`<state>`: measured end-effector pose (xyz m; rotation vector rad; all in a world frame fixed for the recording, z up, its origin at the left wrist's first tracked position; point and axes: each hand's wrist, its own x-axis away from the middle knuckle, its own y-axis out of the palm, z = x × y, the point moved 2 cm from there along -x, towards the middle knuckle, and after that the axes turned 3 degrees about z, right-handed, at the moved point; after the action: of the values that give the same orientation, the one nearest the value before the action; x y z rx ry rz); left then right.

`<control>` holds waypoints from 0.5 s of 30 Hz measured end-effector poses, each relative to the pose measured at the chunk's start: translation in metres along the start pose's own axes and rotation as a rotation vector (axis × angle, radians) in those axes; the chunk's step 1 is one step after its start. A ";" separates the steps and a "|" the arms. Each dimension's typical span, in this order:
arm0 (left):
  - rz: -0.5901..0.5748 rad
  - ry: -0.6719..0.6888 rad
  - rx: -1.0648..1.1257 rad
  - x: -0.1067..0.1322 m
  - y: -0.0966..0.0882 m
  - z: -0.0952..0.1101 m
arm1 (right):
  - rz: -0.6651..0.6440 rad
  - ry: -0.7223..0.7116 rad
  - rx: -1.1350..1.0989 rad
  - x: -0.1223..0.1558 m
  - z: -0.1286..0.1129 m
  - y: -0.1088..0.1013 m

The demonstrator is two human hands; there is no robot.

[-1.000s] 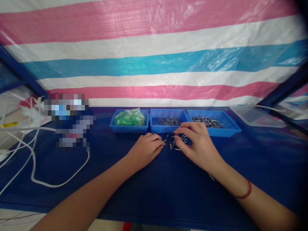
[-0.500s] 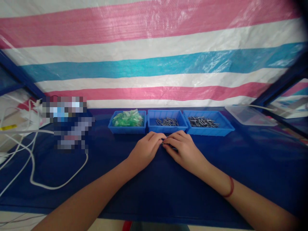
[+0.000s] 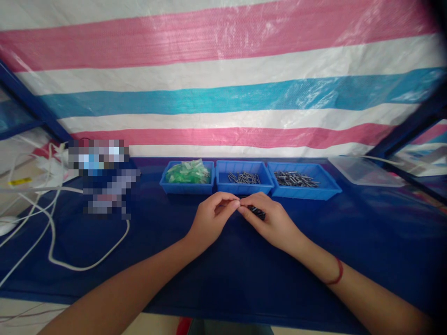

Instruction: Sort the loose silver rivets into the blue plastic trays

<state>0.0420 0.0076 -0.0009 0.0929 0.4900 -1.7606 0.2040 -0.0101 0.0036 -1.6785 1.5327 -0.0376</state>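
My left hand [image 3: 213, 216] and my right hand [image 3: 271, 217] meet at the fingertips just in front of the middle bin. Thumb and index finger are pinched together on each; whatever sits between the tips is too small to make out. Under the curled right fingers shows a cluster of small dark metal pieces [image 3: 257, 212], partly hidden; whether they lie in the palm or on the table I cannot tell. Behind the hands, the middle blue bin [image 3: 244, 188] holds thin metal pins [image 3: 244, 177], and the right blue bin [image 3: 303, 191] holds darker metal rods [image 3: 294, 179].
Green plastic packets [image 3: 188, 173] fill the left blue bin [image 3: 186, 188]. A clear plastic lid [image 3: 365, 172] lies at the back right of the blue table [image 3: 223, 279]. White cables [image 3: 87, 268] loop across the left side, beside pixelated items. A striped sheet [image 3: 223, 100] hangs behind.
My fingertips have come together in a closer pinch, and the right fingers have lifted slightly, showing more of the dark metal pieces. The whole view has shifted slightly.
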 end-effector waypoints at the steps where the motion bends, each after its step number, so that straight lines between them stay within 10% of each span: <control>1: -0.004 0.014 -0.009 0.000 0.000 0.000 | -0.009 -0.002 -0.005 0.000 0.000 0.000; 15: -0.029 0.040 -0.124 -0.003 0.000 -0.003 | 0.131 0.061 -0.100 -0.002 0.002 -0.010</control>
<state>0.0422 0.0120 -0.0030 0.0336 0.6310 -1.7554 0.2126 -0.0086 0.0095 -1.6633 1.7119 0.0586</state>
